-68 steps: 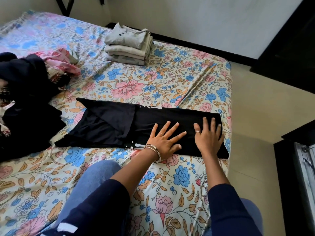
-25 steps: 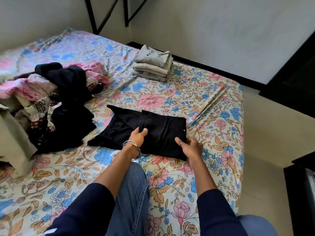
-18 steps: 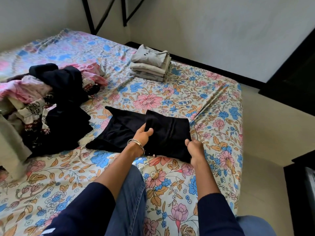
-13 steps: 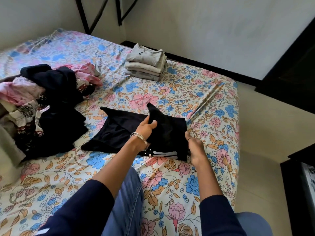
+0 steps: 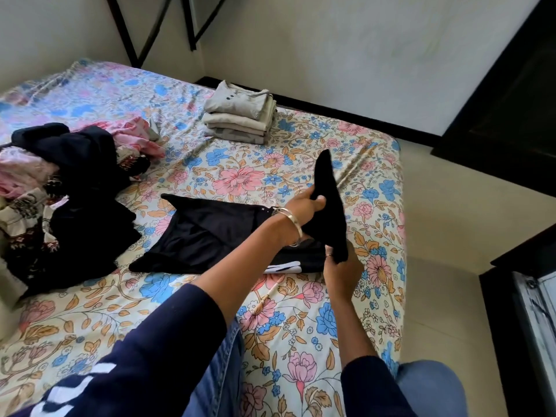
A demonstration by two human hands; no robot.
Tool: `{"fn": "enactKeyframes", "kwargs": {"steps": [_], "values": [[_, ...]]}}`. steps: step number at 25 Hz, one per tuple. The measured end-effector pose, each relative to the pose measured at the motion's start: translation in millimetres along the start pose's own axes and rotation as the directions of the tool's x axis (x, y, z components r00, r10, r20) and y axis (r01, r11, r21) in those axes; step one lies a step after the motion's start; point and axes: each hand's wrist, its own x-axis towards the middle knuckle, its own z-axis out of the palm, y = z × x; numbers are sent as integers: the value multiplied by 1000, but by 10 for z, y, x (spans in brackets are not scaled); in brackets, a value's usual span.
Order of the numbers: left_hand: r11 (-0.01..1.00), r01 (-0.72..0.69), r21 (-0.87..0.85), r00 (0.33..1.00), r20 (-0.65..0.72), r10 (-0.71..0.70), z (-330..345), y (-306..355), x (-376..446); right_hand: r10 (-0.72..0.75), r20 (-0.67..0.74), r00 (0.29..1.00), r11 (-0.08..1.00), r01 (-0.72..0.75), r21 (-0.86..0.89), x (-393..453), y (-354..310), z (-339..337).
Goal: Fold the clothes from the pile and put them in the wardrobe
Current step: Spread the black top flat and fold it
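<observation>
A black garment lies partly folded on the floral bed. Its right end stands lifted off the sheet as an upright flap. My left hand, with bangles on the wrist, grips that flap near its middle. My right hand pinches the flap's lower corner at the near edge. A white print shows on the garment's near edge under my wrists. The unfolded pile of dark, pink and patterned clothes lies at the left of the bed.
A stack of folded beige clothes sits at the far side of the bed. Dark furniture stands at the upper right, another dark unit at the right. Pale floor runs between them and the bed's right edge.
The long flat garment was folded in from the right. Both hands then took hold of its right part and raised it upright off the bed.
</observation>
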Motion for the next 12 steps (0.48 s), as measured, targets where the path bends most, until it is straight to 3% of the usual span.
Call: {"fn": "enactKeyframes", "kwargs": {"steps": [4, 8, 10, 12], "values": [[998, 56, -11, 978, -201, -57, -572, -255, -154, -134, 44, 990, 979, 139, -151, -40, 61, 54], [994, 64, -93, 962, -261, -87, -991, -585, -274, -122, 296, 947, 926, 216, -310, -77, 133, 34], [1000, 26, 10, 964, -264, -23, -1033, -619, -212, -36, 524, 851, 879, 276, -389, 79, 134, -39], [983, -17, 182, 965, -253, 63, -1011, -640, -150, 55, 716, 696, 903, 270, -333, 236, 54, -164]]}}
